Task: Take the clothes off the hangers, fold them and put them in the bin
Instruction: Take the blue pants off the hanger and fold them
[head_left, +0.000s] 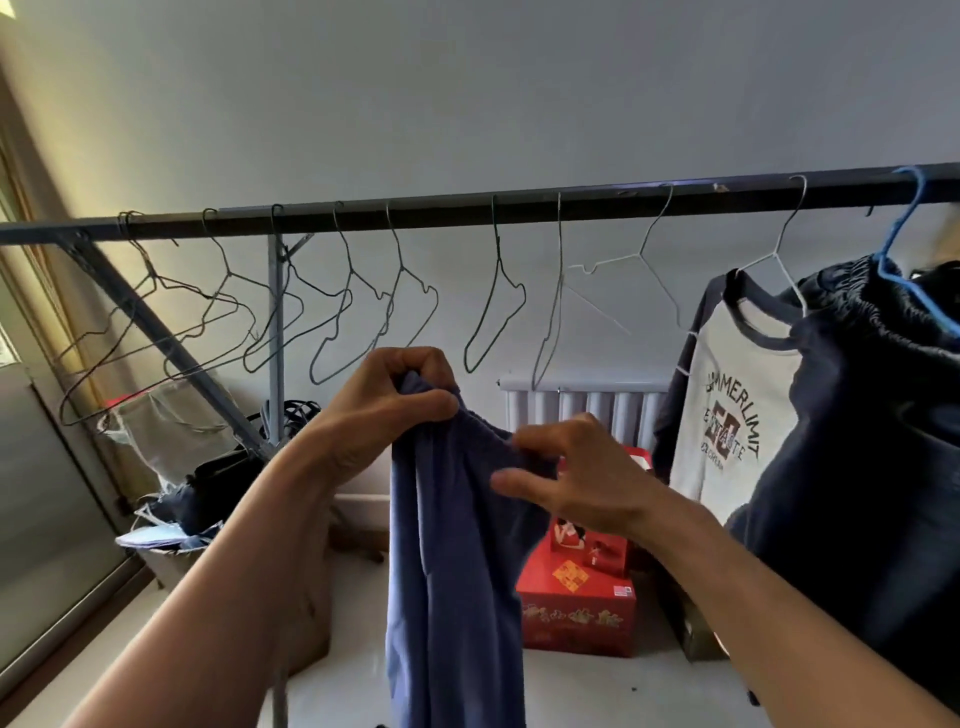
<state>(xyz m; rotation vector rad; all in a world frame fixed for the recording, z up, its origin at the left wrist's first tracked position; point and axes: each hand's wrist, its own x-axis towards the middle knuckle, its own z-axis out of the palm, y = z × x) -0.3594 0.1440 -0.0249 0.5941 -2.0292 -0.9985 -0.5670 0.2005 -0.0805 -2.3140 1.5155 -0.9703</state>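
A blue garment (457, 561) hangs down in front of me, off its hanger. My left hand (395, 400) grips its top corner in a fist. My right hand (566, 473) is at the garment's upper right edge, thumb and forefinger pinching the cloth, the other fingers spread. Above runs the dark rail (467, 210) with several empty wire hangers (363, 306). At the right, a white and navy printed shirt (737, 410) hangs on a white hanger (774, 260), and a dark navy garment (872, 426) hangs on a blue hanger (904, 260). No bin shows clearly.
Red printed boxes (576, 608) stand on the pale floor behind the garment. A white radiator (582, 405) is on the wall. A cardboard box (306, 613) sits by my left forearm. Dark clutter and bags (208, 483) lie at the left near a grey rack post (276, 338).
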